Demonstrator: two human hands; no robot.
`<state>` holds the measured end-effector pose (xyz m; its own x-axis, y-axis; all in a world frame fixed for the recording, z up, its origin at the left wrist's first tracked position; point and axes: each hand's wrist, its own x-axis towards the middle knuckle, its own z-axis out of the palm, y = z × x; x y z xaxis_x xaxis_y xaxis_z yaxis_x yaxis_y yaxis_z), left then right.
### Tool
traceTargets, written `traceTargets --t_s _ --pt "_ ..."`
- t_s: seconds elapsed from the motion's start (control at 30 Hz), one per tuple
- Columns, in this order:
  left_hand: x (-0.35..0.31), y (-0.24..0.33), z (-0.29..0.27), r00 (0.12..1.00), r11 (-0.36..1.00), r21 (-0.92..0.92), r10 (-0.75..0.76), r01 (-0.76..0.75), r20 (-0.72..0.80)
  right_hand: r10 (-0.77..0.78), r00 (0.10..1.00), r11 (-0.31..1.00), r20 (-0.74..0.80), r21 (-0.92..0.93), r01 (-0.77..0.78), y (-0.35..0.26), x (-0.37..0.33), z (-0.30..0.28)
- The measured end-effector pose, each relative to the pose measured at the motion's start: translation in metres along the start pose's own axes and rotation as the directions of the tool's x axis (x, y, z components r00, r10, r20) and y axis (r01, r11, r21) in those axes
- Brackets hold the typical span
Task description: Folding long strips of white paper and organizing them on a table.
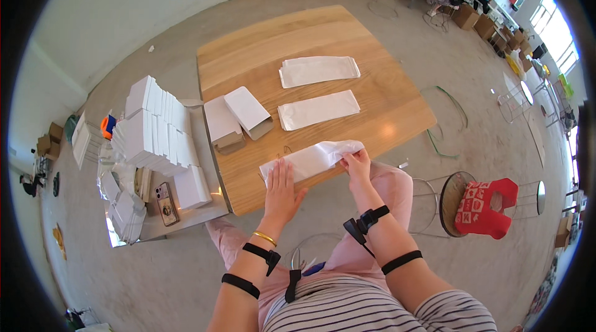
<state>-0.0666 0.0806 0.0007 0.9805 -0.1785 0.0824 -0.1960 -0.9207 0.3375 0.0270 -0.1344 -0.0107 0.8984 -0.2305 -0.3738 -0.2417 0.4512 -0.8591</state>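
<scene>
left hand [282, 188] lies flat and open on the white bag [313, 158] at the near edge of the counter [372, 77]; right hand [356, 161] pinches its right end. best to keep the palm pressing while the fold is creased squarely.

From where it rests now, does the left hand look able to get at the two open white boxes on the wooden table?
Probably yes. The left hand lies flat on the white bag, and the open white boxes sit just beyond it on the wooden table, with bare wood between.
</scene>
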Motion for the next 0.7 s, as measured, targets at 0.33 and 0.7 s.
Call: traceTargets --t_s 0.33,0.7 --pt "0.001 0.0 0.008 0.999 0.995 0.086 0.047 -0.047 0.01 0.002 0.998 0.995 -0.069 -0.104 -0.009 -0.002 0.002 -0.005" --pt "-0.003 -0.001 0.006 0.998 0.994 0.1 0.031 -0.036 0.05 -0.39 0.892 0.722 -0.228 -0.677 0.142 -0.011 0.016 -0.027"
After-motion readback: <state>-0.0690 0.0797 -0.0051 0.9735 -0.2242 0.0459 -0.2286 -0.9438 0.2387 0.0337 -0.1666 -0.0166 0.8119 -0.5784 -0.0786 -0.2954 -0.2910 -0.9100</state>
